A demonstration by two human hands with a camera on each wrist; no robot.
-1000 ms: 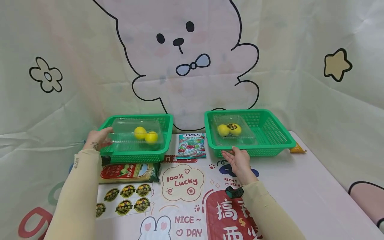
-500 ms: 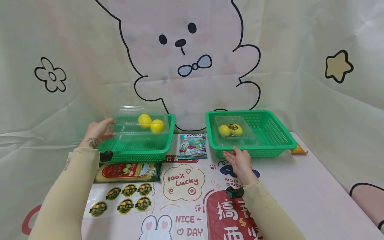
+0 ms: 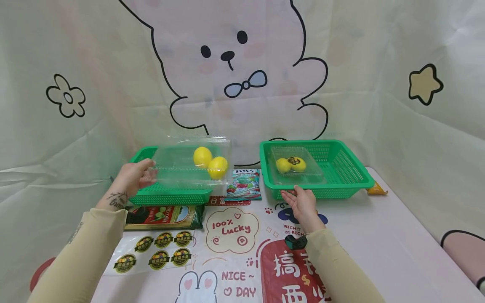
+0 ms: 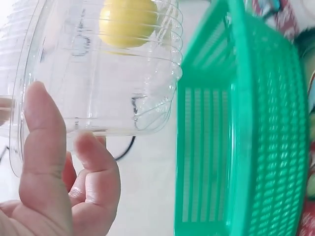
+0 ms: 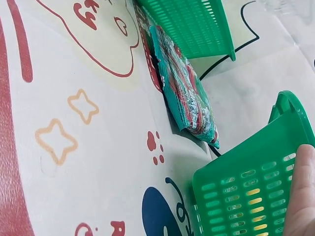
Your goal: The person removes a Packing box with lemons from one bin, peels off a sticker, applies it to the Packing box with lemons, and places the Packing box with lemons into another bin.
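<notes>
My left hand (image 3: 132, 180) grips the left end of a clear plastic clamshell box (image 3: 178, 162). Two smooth yellow fruits, like lemons (image 3: 203, 157), lie toward its right end. In the left wrist view the thumb and fingers pinch the box's edge, one lemon (image 4: 129, 22) showing through the plastic. The raised box is above the left green basket (image 3: 170, 198), its right end over the gap between baskets. My right hand (image 3: 303, 207) touches the front rim of the right green basket (image 3: 341, 168), fingers fairly straight. That basket holds another clear box (image 3: 312, 170) with yellow fruits and a dark round sticker.
Between the baskets lies a teal FOX'S candy bag (image 3: 244, 185). A long red-and-green packet (image 3: 178, 216) is in front of the left basket, with a sticker sheet (image 3: 149, 254) nearer. An orange packet (image 3: 377, 189) sits behind the right basket's right side. Fabric walls surround the table.
My left hand has lifted the clear box with the two lemons out of the left basket and moved it right. The right hand has stayed at the right basket's rim.
</notes>
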